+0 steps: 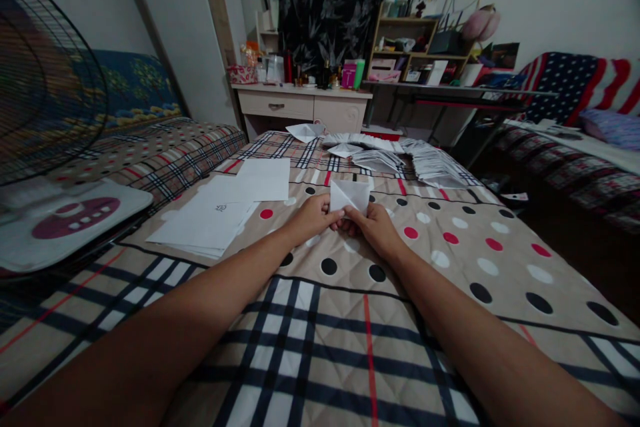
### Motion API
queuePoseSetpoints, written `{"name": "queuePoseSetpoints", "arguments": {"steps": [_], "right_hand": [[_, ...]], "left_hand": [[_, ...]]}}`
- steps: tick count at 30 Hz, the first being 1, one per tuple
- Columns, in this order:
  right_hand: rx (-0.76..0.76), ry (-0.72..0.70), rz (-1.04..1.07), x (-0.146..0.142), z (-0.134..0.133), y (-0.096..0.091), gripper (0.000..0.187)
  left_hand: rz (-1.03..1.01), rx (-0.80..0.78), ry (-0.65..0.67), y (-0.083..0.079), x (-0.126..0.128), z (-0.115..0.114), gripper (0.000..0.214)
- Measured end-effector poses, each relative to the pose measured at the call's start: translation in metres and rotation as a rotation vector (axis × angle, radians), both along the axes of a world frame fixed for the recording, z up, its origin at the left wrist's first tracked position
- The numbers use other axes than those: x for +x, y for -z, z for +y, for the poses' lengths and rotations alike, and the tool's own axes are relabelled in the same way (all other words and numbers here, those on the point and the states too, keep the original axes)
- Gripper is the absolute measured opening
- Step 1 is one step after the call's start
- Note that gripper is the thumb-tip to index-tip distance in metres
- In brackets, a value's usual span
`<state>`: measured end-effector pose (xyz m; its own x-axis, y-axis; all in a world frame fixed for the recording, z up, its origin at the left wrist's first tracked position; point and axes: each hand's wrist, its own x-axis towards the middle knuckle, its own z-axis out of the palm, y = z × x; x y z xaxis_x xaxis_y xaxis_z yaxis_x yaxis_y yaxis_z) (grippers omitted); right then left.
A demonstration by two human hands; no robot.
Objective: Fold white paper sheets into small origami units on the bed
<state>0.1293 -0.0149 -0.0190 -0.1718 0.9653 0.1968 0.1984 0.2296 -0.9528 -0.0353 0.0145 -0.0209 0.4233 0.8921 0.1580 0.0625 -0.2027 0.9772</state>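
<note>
Both hands hold one small piece of folded white paper (349, 195) upright above the bed, a diagonal crease across its face. My left hand (316, 216) is closed on its lower left corner, thumb in front. On the lower right, my right hand (373, 225) grips the same paper, its thumb pressed near the lower edge. The two thumbs almost meet, and the other fingers are partly hidden behind the paper. To the left lie loose white sheets (193, 219), one with a small dark marking, under another white sheet (263, 179).
Beyond my hands, several folded white papers lie in a long row (435, 165) and a pile (377, 160), with a single folded paper (305, 132) at the bed's far edge. A fan (45, 73) stands at left. A white desk (295, 105) stands behind the patterned bedspread (345, 340).
</note>
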Motion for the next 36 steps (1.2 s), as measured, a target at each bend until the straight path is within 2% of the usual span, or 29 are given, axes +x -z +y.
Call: {"name": "queuePoseSetpoints", "arguments": {"steps": [36], "right_hand": [[-0.012,0.0,-0.015,0.0006,0.0016,0.0018,0.046]], "left_hand": [[0.008,0.004,0.007,-0.0001,0.0005,-0.0002,0.005]]}}
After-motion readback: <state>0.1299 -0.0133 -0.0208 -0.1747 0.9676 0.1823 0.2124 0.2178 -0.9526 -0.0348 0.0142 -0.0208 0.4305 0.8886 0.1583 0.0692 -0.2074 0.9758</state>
